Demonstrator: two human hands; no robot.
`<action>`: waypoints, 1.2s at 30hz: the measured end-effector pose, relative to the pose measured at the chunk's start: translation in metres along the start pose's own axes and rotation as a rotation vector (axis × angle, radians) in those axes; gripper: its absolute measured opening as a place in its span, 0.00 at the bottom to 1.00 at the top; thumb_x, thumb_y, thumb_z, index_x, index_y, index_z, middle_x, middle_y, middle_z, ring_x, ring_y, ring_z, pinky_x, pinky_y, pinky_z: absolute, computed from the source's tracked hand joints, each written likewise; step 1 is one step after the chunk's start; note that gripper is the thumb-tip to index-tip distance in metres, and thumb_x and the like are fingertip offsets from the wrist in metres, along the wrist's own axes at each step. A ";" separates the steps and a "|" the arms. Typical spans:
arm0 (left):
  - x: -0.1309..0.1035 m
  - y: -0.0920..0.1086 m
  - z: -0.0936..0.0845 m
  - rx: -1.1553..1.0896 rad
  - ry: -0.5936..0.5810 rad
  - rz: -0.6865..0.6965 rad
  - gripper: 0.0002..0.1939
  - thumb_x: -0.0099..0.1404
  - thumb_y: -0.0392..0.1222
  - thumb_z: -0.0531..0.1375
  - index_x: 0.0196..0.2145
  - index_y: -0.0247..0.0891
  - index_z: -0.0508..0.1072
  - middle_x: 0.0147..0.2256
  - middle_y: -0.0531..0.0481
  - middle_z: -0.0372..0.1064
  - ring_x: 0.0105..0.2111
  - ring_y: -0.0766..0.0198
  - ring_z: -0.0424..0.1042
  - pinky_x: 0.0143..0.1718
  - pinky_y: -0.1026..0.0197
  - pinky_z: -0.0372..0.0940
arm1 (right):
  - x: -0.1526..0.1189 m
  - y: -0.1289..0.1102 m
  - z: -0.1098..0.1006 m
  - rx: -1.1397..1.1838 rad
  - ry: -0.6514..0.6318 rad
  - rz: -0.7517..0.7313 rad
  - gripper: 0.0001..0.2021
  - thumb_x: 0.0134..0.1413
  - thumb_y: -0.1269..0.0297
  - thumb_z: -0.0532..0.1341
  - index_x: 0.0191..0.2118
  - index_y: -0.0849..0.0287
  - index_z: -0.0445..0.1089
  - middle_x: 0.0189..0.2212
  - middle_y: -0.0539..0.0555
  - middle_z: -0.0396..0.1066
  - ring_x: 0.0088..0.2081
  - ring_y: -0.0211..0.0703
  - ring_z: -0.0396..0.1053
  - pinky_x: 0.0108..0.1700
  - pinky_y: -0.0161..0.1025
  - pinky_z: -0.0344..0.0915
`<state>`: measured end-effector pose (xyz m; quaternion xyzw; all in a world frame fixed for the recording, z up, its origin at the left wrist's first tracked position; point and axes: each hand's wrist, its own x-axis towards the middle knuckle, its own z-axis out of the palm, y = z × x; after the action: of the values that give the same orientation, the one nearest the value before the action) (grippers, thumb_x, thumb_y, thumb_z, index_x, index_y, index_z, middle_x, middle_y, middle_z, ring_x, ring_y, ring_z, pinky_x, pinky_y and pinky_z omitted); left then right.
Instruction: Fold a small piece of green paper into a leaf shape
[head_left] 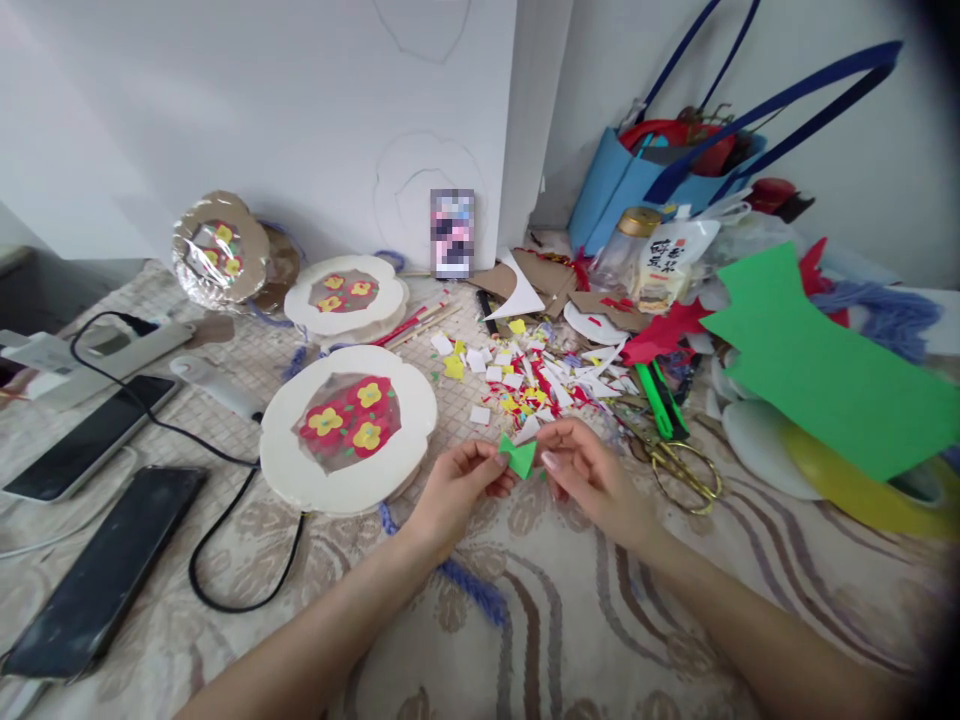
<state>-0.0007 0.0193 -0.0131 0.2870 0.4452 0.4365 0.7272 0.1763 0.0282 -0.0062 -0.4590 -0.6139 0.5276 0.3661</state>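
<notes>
In the middle of the table, my left hand (pixel 469 477) pinches a small folded-looking piece of green paper (pixel 517 457) between thumb and fingers. Just right of it is my right hand (pixel 581 470), its fingers curled and thumb drawn in; whether something tiny is in them is hidden. Left of my hands lies a white scalloped frame (pixel 277 440) with red and yellow paper flowers behind a clear window. Beyond my fingers spreads a heap of paper scraps (pixel 555 380) in white, red and yellow. Gold-handled scissors (pixel 686 478) and a green utility knife (pixel 661 400) lie to the right.
A large green sheet (pixel 825 380) rests over tape rolls at right. Behind stand a blue bag (pixel 600 190), a jar (pixel 626 245) and a propped phone (pixel 452 235). Two dark phones, a glue gun (pixel 217 388) with its black cord, and a power strip (pixel 127 360) occupy the left.
</notes>
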 end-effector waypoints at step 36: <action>-0.002 -0.007 0.002 0.314 -0.045 0.203 0.09 0.57 0.43 0.62 0.31 0.33 0.71 0.26 0.50 0.69 0.27 0.67 0.66 0.32 0.65 0.61 | -0.003 0.008 0.005 0.309 -0.089 0.264 0.06 0.53 0.62 0.60 0.34 0.58 0.64 0.20 0.44 0.60 0.20 0.31 0.58 0.21 0.29 0.55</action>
<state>0.0031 0.0141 -0.0171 0.4503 0.4601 0.4263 0.6355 0.1744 0.0238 -0.0150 -0.4501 -0.4758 0.6788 0.3321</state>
